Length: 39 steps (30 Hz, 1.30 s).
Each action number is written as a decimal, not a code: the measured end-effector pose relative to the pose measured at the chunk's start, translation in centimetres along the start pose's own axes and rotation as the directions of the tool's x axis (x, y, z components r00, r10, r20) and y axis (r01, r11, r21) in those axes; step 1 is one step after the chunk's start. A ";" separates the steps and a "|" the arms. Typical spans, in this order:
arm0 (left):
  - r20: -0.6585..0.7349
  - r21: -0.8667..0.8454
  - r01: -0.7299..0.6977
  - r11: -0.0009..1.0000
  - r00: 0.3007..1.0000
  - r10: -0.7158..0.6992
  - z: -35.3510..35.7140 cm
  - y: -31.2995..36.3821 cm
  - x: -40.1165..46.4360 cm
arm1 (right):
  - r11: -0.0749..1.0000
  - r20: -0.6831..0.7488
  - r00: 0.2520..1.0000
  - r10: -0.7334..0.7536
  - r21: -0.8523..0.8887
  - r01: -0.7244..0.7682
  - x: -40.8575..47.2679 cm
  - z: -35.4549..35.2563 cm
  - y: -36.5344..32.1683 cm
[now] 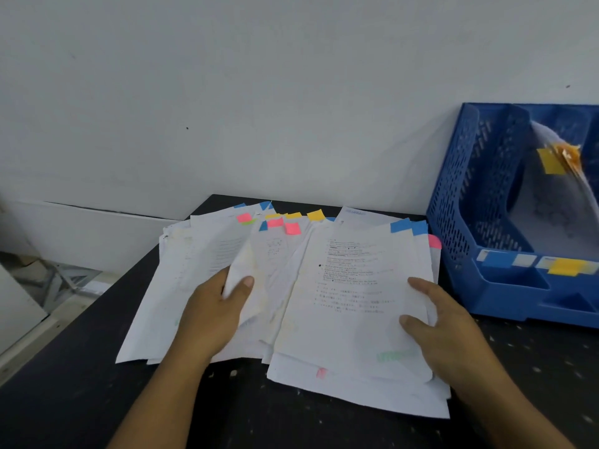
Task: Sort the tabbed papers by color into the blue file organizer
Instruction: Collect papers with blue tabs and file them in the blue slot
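Mostly the sorting was still ahead, judging by the single head view. A loose spread of papers (324, 303) lay fanned across the dark bench (81, 400), reaching toward its far edge by the wall, with blue, pink and yellow tabs (316, 215) sticking out along their far ends. The left hand (214, 315) pinched the near edge of a curled sheet in the middle of the spread, thumb on top and the other fingers hidden under it. The right hand (450, 332) held the right side of the top sheet of the right-hand pile, thumb pressed on its face and fingers curled round its edge.

At the bench's far right corner stood the blue file organizer (470, 196), just beside the papers. One slot already held a bent bundle of sheets with yellow tabs (551, 160); the slot to its left looked empty. Colored labels, blue and yellow among them, ran along its front lip. The organizer was cut off at the right, so any further slots could not be seen. Blue and pink sheets, and several yellow ones, remained on the bench.
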<state>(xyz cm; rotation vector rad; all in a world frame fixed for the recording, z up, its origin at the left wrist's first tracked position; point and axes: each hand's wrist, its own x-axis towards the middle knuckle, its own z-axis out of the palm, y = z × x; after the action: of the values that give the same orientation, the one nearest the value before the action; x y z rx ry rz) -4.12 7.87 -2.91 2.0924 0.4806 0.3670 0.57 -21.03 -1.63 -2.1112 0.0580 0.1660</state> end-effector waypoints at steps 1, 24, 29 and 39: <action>-0.001 -0.031 -0.005 1.000 1.000 0.005 0.1 0.6 -0.3 | 1.000 0.015 1.000 -0.010 0.012 0.010 0.1 0.1 0.2; 0.243 0.078 -0.282 0.956 0.935 0.256 5.6 3.8 -3.8 | 0.975 0.094 0.995 0.045 0.211 -0.064 -0.1 0.7 -0.3; 0.203 0.513 -0.117 0.850 0.979 0.012 1.3 0.5 -0.3 | 0.987 0.100 0.994 0.034 0.152 -0.049 0.2 0.6 -0.3; 0.037 0.323 0.014 0.946 0.999 -0.027 -0.2 -1.4 -0.2 | 0.999 0.125 0.992 0.017 0.049 -0.024 0.3 0.6 -0.1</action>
<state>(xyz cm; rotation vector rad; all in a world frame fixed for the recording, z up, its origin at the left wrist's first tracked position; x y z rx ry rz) -4.63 8.62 -4.03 2.4042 0.5687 0.2445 0.80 -20.45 -1.93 -2.0463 0.0092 0.3058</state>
